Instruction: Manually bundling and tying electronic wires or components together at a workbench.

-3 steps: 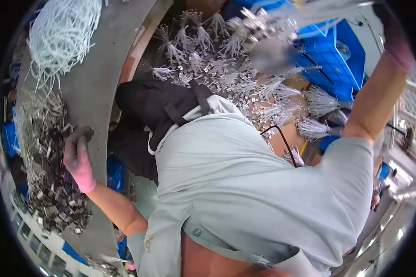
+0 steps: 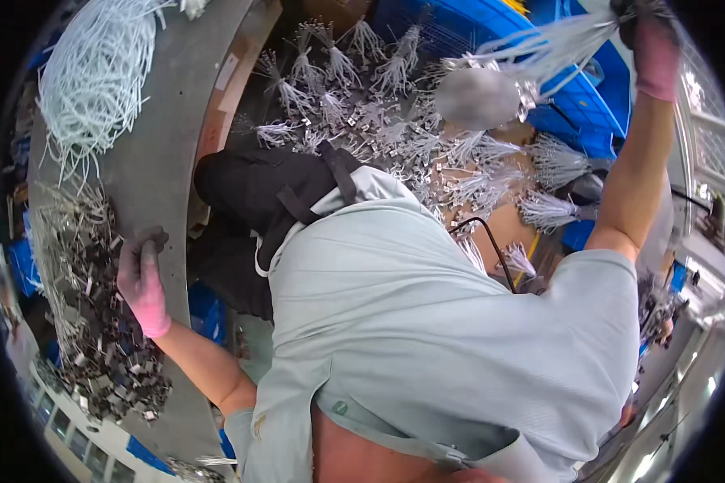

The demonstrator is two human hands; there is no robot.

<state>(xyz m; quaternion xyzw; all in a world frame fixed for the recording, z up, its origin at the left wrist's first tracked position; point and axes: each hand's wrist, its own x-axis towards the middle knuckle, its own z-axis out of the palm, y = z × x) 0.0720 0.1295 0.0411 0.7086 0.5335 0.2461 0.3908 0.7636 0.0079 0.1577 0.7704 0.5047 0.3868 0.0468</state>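
Observation:
My right hand [image 2: 656, 56], in a pink glove with dark fingers, is raised at the upper right. It is closed around a bundle of white cables [image 2: 568, 42], whose loose ends with metal connectors trail to the left over the blue crates. My left hand [image 2: 142, 282], gloved the same way with greyed fingers, hovers at the edge of a grey table [image 2: 157, 121]. Its fingers are loosely bent and apart, and nothing shows in them. Right beside it lies a pile of cables with metal connectors [image 2: 97, 322].
A large heap of white cables [image 2: 97, 80] lies at the table's far end. Many cable bundles [image 2: 395, 129] cover cardboard in front of me. Blue crates [image 2: 588, 105] stand at the far right. A bent black rod [image 2: 495, 241] rises near my right side.
My right hand has shifted left and slightly up with the cable bundle, whose strands now show more clearly. My left hand is nearly unmoved; the whole view has shifted a little.

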